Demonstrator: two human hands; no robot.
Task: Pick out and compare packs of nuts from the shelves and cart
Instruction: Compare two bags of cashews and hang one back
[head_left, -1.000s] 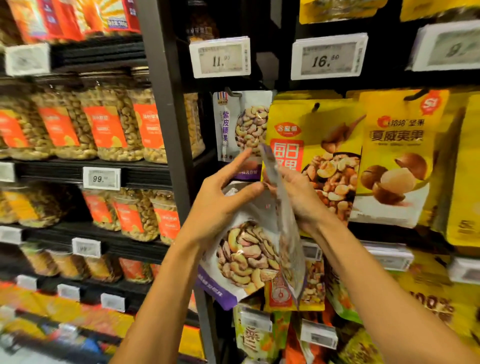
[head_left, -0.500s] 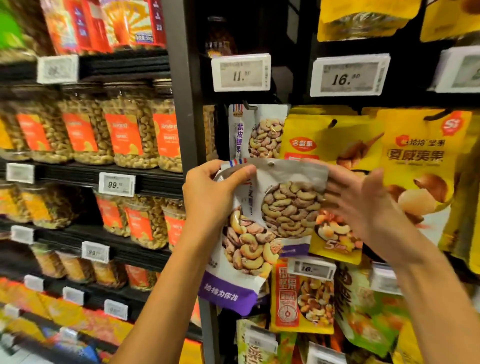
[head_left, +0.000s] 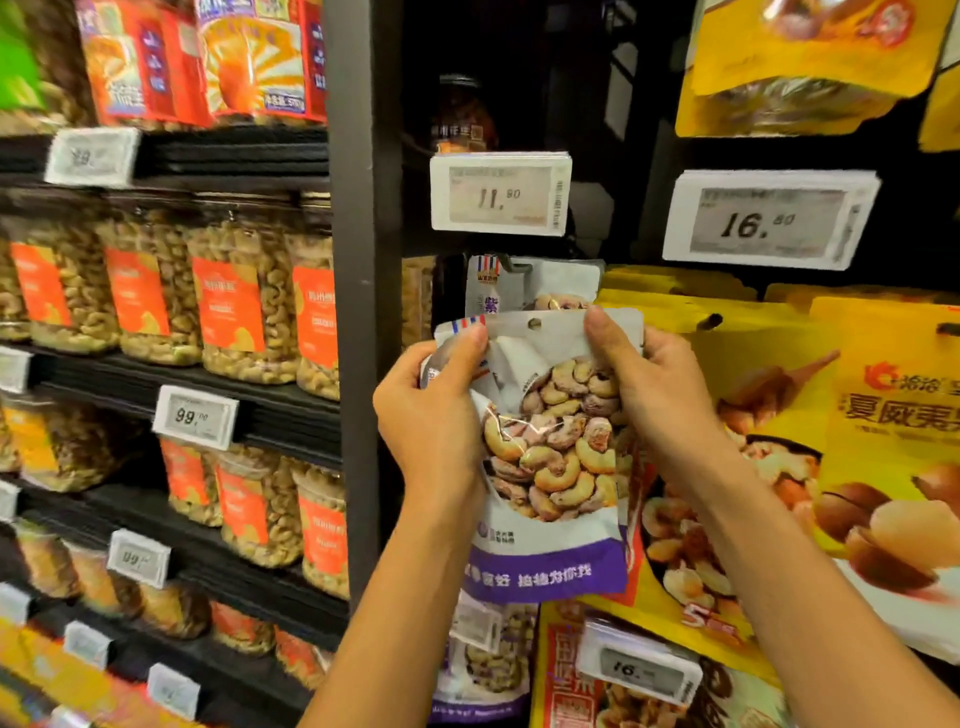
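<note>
Those clear jars (head_left: 234, 301) stuffed with cashews are sitting on the shelves (head_left: 291, 421) at left. The left hand (head_left: 431, 415) is gripping the cashew pack (head_left: 550, 467) by its top-left corner, and the right hand (head_left: 649, 395) is pinching the top-right. The pack is hanging mid-air in front of the rack, with yellow nut bags (head_left: 893, 441) hanging further right.

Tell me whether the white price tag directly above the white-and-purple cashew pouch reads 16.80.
No, the white price tag above the white-and-purple cashew pouch reads 11.80.
</note>
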